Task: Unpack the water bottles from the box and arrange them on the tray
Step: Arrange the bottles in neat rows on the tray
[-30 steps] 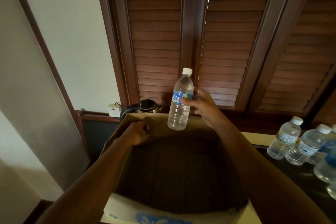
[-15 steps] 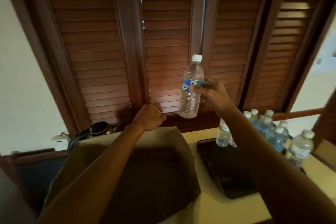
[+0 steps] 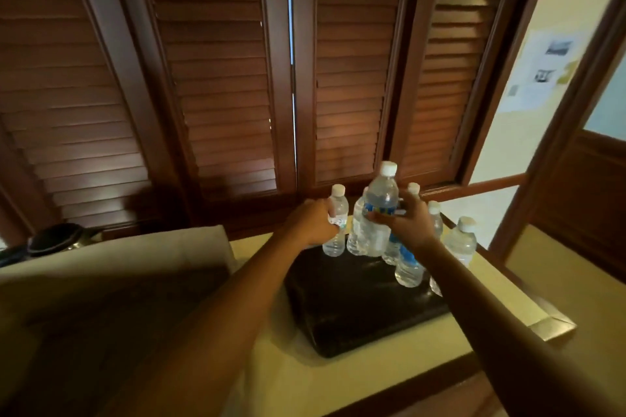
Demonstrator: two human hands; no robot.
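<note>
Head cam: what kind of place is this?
Probably a hotel or guest room: dark louvred wooden shutters, a black tray of small water bottles on a counter, and a kettle at left.

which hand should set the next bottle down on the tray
Right. The right hand already holds the blue-label bottle upright above the tray, while the left hand is on a standing bottle.

Two hands show: the left hand (image 3: 313, 225) and the right hand (image 3: 404, 220). Clear plastic water bottles with white caps number at least seven: one held bottle (image 3: 379, 213) in the right hand, one (image 3: 337, 220) touching the left hand, and at least five more behind and right of the right hand, partly hidden. One dark rectangular tray (image 3: 355, 308) lies below both hands, one brown cardboard box (image 3: 111, 298) left of the left hand.
</note>
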